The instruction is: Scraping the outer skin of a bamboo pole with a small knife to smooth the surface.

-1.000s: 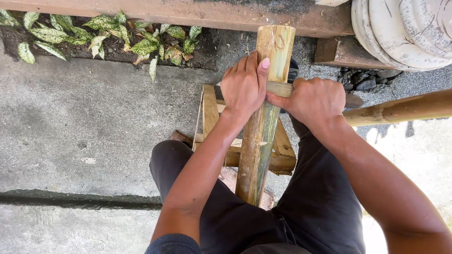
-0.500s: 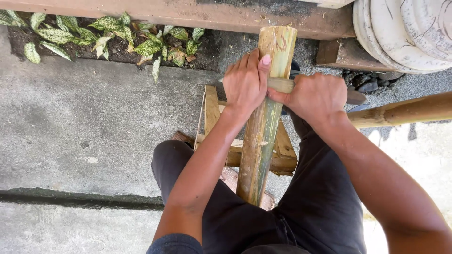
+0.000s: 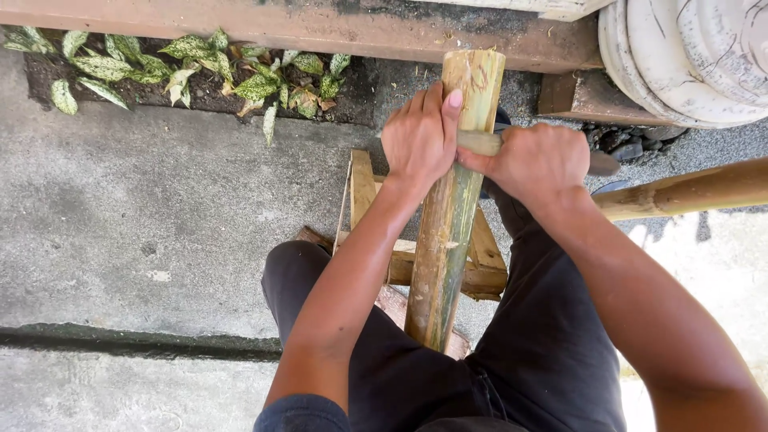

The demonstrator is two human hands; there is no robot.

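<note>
Clearly working a tall green-and-tan bamboo pole (image 3: 448,232), standing upright between the knees on a low wooden trestle stand (image 3: 364,192) over grey concrete floor (image 3: 144,208). Left hand (image 3: 420,140) pressing against the pole's left side, grip closed on the near end of a pale wooden-handled blade (image 3: 480,142) crossing the pole. Right hand (image 3: 532,160) wrapping the handle, grip tight. Judging best: keeping both wrists level, pushing down evenly, keeping fingers above the edge.

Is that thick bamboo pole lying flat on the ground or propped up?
Propped up at a slant. The bamboo pole leans from between the person's legs up over a small wooden stand, with the left hand and right hand near its top.
</note>
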